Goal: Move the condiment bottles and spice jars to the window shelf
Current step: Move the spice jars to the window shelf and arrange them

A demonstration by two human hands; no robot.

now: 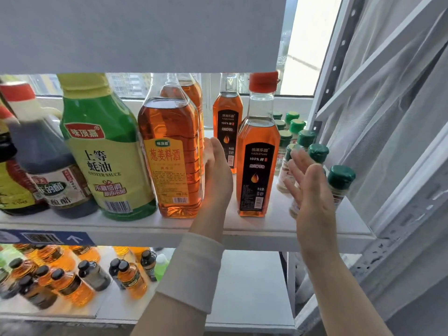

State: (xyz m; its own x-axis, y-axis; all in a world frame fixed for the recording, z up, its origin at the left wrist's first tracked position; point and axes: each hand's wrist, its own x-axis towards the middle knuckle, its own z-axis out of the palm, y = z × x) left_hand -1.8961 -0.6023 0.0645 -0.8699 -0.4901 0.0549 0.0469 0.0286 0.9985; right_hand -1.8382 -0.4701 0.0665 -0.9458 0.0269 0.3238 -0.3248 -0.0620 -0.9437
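On the white window shelf (150, 226) stand a dark vinegar bottle (46, 166), a green oyster sauce bottle (104, 151), a big amber cooking wine bottle (169, 161) and two slim amber oil bottles, one in front (258, 163) with a red cap and one behind (228, 122). Several green-capped spice jars (303, 139) cluster at the shelf's right end. My left hand (217, 175) lies flat against the right side of the cooking wine bottle. My right hand (308, 190) is open with fingers spread, just in front of the spice jars, holding nothing.
A lowered grey blind (140, 32) hangs over the shelf's top. A lower shelf (242, 299) carries several small amber and dark bottles (72, 280) on its left. The white metal rack post (324, 93) and a sheer curtain (397, 117) close off the right side.
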